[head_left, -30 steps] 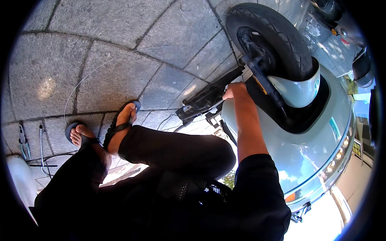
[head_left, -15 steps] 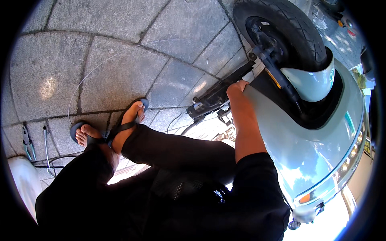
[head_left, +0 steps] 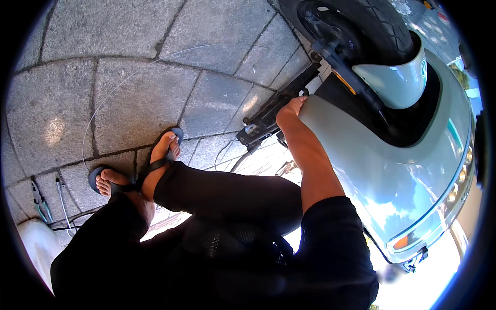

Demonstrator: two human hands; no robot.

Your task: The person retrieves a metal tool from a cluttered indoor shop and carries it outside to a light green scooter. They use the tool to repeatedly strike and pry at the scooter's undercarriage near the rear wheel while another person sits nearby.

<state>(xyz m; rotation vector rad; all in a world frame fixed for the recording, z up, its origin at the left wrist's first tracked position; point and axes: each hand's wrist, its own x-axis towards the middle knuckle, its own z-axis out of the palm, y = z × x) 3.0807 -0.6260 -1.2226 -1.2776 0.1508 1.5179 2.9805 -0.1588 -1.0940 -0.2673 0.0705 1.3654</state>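
Observation:
My right hand [head_left: 291,109] has its fingers curled over the upper left edge of the pale blue-grey front body panel [head_left: 382,178] of a scooter lying tipped over. Beside the fingers runs a black metal frame part [head_left: 263,121] with bolts. Above the hand are the front wheel [head_left: 361,23], a matching mudguard [head_left: 395,88] and a black fork [head_left: 351,82] with a yellow strip. My left hand is not in view.
My sandalled feet [head_left: 165,147] rest on stone paving [head_left: 134,103], with a thin pale wire [head_left: 103,101] near them. Pliers [head_left: 40,201], a metal rod-like tool [head_left: 63,199] and a white rounded object [head_left: 39,243] lie at the left. Part of another vehicle shows at top right.
The scooter's wheel, mudguard and front panel have shifted upward in the view relative to my feet. My right hand has moved slightly left, its fingers now at the panel's edge.

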